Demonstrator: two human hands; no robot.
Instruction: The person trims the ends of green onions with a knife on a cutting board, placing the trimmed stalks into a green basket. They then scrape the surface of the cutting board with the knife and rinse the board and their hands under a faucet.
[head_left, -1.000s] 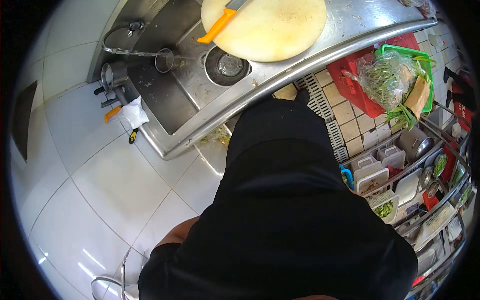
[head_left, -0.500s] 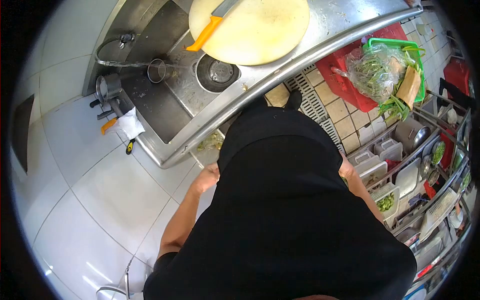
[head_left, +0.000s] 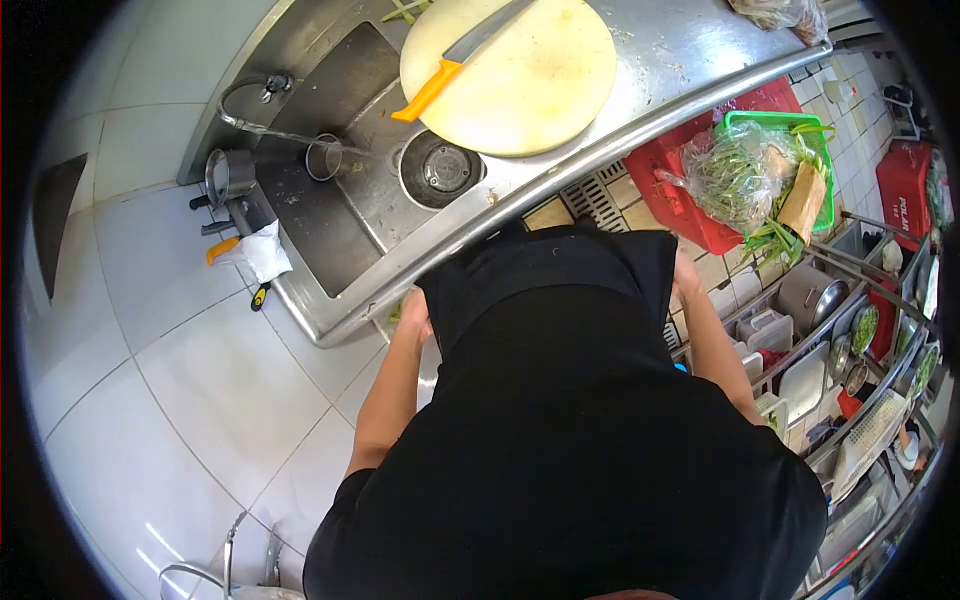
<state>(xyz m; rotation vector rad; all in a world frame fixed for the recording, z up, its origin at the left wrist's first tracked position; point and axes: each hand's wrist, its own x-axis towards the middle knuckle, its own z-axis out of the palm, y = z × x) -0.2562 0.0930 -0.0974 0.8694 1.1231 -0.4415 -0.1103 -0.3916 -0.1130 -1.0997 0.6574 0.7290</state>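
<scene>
My left hand (head_left: 414, 314) is closed on the left edge of a black apron (head_left: 560, 262) at my waist. On the other side my right hand (head_left: 686, 277) grips the apron's right edge; its fingertips are partly hidden by the cloth. The apron is stretched wide between both hands. Ahead of me, a round cutting board (head_left: 530, 80) rests on the steel counter, and a knife with an orange handle (head_left: 430, 92) lies across its left side.
Water runs from a tap (head_left: 272, 90) into the steel sink (head_left: 310, 225), near a metal cup (head_left: 323, 158). Handled tools lean by a white cloth (head_left: 262, 252). At right, a green crate (head_left: 826, 205) of bagged greens sits on a red crate (head_left: 645, 185), beside a rack of containers (head_left: 805, 385).
Both hands have moved forward and drawn the apron's edges outward and up, so its corners now show. My view has shifted slightly, with more of the counter visible.
</scene>
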